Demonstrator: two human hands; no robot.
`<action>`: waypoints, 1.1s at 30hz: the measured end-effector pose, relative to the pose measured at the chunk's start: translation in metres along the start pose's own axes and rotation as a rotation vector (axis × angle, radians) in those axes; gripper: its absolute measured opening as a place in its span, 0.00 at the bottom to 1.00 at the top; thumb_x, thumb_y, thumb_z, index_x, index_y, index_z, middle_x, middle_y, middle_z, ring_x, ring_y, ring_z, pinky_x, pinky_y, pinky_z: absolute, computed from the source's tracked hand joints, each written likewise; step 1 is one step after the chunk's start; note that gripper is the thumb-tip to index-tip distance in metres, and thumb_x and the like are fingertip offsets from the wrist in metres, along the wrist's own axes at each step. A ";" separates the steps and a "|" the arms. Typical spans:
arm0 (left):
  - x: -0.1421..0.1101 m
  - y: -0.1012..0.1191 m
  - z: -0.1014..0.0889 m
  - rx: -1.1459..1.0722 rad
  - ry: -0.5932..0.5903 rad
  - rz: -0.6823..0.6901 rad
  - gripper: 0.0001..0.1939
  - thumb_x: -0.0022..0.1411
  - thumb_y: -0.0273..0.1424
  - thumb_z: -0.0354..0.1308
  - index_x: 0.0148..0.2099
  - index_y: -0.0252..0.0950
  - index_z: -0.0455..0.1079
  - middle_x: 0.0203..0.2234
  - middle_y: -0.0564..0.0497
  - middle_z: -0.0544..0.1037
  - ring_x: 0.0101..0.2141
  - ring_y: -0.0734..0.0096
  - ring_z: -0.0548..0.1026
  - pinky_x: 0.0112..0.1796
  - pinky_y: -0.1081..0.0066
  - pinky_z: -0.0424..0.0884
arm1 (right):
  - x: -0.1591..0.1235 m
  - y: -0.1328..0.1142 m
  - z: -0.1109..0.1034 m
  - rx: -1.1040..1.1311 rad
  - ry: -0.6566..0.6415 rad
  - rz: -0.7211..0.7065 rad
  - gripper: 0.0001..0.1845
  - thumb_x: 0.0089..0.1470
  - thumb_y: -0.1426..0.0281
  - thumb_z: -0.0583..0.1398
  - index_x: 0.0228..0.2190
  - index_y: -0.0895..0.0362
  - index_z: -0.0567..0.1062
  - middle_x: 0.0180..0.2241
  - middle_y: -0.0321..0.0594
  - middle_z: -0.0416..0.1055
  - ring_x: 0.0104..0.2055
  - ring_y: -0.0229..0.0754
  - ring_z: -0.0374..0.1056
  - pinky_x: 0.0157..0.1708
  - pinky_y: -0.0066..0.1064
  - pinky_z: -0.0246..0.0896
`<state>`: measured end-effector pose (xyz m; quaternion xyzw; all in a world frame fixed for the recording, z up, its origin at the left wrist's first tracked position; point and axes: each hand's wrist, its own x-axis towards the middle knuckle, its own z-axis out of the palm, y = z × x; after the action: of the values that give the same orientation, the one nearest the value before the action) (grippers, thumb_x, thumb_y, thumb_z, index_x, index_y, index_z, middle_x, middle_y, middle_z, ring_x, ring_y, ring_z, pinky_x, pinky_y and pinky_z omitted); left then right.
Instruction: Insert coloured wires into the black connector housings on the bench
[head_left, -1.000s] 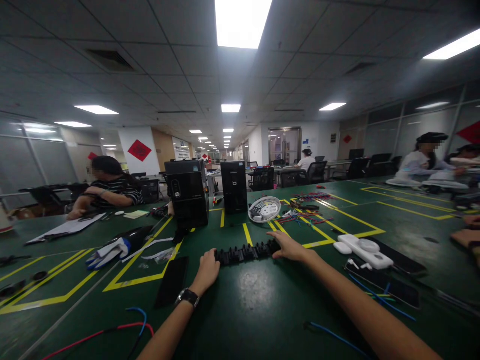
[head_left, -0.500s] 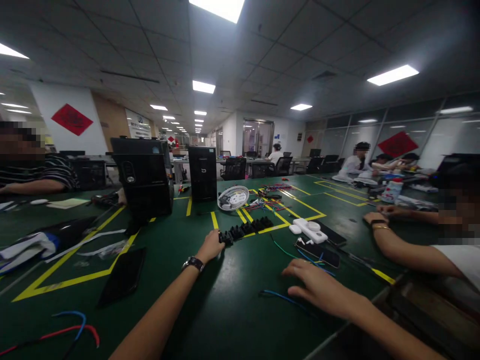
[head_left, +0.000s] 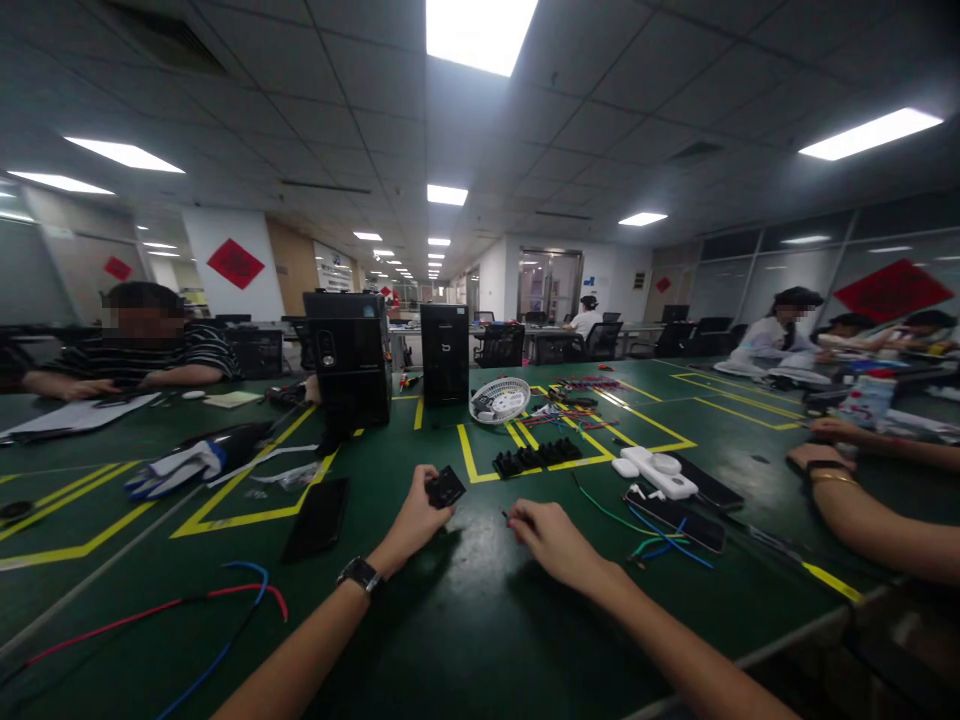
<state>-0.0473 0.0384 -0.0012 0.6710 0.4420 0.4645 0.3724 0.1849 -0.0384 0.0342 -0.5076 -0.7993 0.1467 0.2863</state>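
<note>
My left hand [head_left: 417, 510] holds a small black plastic block [head_left: 447, 487] up over the table, thumb and fingers closed on it. To its right, my right hand [head_left: 546, 532] is pinched, with a thin dark tip poking out from the fingertips. What that tip belongs to is hidden by the fingers. The tip and the block are a short way apart. Beyond both hands, a row of similar black plastic blocks [head_left: 536, 457] rests on the green table [head_left: 457, 630], by the yellow tape.
Two black computer cases [head_left: 349, 360] and a white basket [head_left: 500, 400] stand farther back. On the right lie a white charger [head_left: 656, 470], a phone [head_left: 679, 520] and green wires [head_left: 607, 508]. A dark flat panel [head_left: 319, 518] and gloves [head_left: 176, 468] lie left. A co-worker's arm [head_left: 862, 500] rests at right.
Both hands were on the black row at first; the right let go and reached right and nearer. Now the left has lifted one block off, and the right is back beside it, pinched.
</note>
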 end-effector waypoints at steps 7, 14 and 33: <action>-0.019 -0.013 -0.010 -0.538 0.107 -0.110 0.34 0.46 0.31 0.67 0.49 0.42 0.50 0.35 0.52 0.72 0.29 0.74 0.71 0.28 0.75 0.67 | 0.074 -0.047 0.070 0.305 0.092 -0.005 0.12 0.55 0.70 0.53 0.27 0.59 0.74 0.21 0.33 0.68 0.25 0.35 0.62 0.27 0.24 0.51; -0.020 -0.001 -0.009 -0.667 0.011 -0.102 0.35 0.43 0.25 0.69 0.51 0.40 0.57 0.45 0.44 0.72 0.43 0.65 0.73 0.42 0.66 0.70 | 0.065 -0.036 0.074 0.380 0.168 0.052 0.14 0.56 0.66 0.53 0.26 0.59 0.74 0.20 0.33 0.66 0.23 0.35 0.59 0.23 0.24 0.49; -0.024 0.005 0.000 -0.907 -0.100 -0.217 0.30 0.47 0.17 0.52 0.53 0.40 0.60 0.52 0.44 0.70 0.47 0.63 0.73 0.48 0.59 0.69 | 0.053 -0.040 0.076 0.228 0.219 -0.061 0.11 0.58 0.67 0.52 0.38 0.57 0.72 0.23 0.36 0.72 0.24 0.38 0.67 0.25 0.26 0.57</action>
<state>-0.0507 0.0144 -0.0041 0.4119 0.2435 0.5363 0.6953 0.0925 -0.0042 0.0110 -0.4601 -0.7566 0.1712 0.4320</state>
